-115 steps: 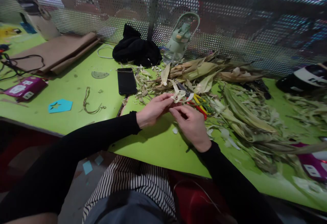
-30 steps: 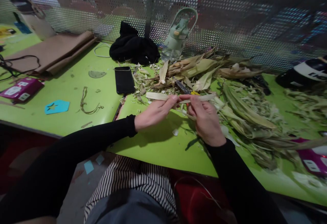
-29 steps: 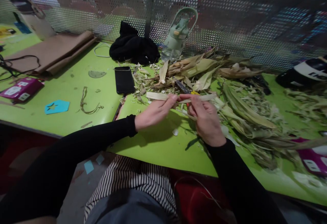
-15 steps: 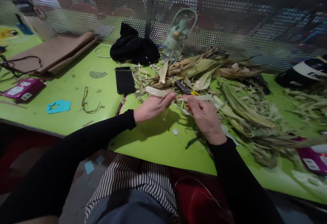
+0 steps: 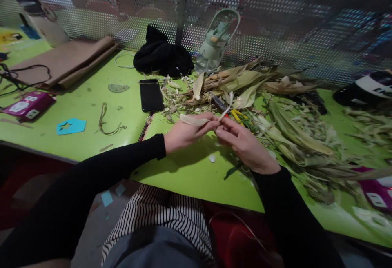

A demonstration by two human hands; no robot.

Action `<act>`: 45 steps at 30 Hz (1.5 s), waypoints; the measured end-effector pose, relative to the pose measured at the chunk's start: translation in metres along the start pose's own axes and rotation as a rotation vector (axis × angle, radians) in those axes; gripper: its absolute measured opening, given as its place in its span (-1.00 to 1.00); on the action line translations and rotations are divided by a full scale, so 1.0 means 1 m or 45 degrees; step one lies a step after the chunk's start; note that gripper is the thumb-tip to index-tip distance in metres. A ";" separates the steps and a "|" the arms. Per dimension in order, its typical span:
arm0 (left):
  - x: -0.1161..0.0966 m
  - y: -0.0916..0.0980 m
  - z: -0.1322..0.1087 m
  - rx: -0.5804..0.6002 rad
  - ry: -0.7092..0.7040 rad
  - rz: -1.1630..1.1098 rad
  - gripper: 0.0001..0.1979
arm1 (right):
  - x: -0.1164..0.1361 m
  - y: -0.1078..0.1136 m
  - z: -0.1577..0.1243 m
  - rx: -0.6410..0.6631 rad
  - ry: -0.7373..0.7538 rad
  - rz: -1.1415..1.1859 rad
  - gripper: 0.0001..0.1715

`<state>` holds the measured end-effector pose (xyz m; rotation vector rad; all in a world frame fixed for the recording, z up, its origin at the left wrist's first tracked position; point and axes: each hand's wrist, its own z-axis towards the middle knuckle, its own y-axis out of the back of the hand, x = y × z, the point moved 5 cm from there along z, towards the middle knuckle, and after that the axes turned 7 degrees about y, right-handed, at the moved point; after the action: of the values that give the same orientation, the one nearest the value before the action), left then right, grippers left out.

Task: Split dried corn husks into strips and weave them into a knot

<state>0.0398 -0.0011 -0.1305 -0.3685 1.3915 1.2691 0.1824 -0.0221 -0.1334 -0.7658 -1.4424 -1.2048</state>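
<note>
My left hand (image 5: 186,132) pinches a pale strip of corn husk (image 5: 192,120) between thumb and fingers, just above the green table (image 5: 183,174). Facing it, my right hand (image 5: 245,143) has its fingertips closed on the same strip where the two hands meet. A large heap of dried corn husks and leaves (image 5: 275,117) lies just beyond and to the right of my hands. Scissors with yellow and red handles (image 5: 237,116) lie partly under the husks behind my right hand.
A black phone (image 5: 151,95) lies left of the husk scraps. Behind stand a pale green water bottle (image 5: 216,41), a black cloth (image 5: 163,58) and a perforated metal screen (image 5: 275,23). Brown folded paper (image 5: 64,62), a magenta box (image 5: 27,105) and a blue paper shape (image 5: 71,126) are at left.
The long strip stretched between my hands a second ago is now bunched short. Both hands have drawn together and a little toward me.
</note>
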 end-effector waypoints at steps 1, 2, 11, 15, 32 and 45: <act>-0.002 0.000 -0.001 -0.002 -0.030 -0.004 -0.79 | -0.001 0.000 0.000 -0.059 -0.009 0.053 -0.56; -0.004 0.000 -0.002 -0.001 -0.039 -0.019 -0.80 | -0.001 0.001 0.000 -0.131 -0.004 0.089 -0.58; -0.006 0.002 0.000 -0.016 0.209 -0.228 -0.73 | -0.005 0.005 -0.002 -0.504 0.259 -0.077 -0.74; -0.010 0.005 -0.002 -0.102 0.215 -0.228 -0.78 | -0.003 0.003 -0.005 -0.547 0.305 -0.141 -0.71; -0.018 -0.004 -0.011 0.043 0.022 -0.374 -0.81 | -0.001 0.006 -0.004 -0.746 0.179 0.149 -0.67; -0.004 0.002 -0.009 -0.046 0.446 -0.599 -0.69 | 0.000 0.006 -0.010 -0.683 0.254 0.070 -0.70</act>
<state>0.0350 -0.0094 -0.1280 -0.9203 1.4588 0.8658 0.1908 -0.0302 -0.1328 -1.0031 -0.9327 -1.6010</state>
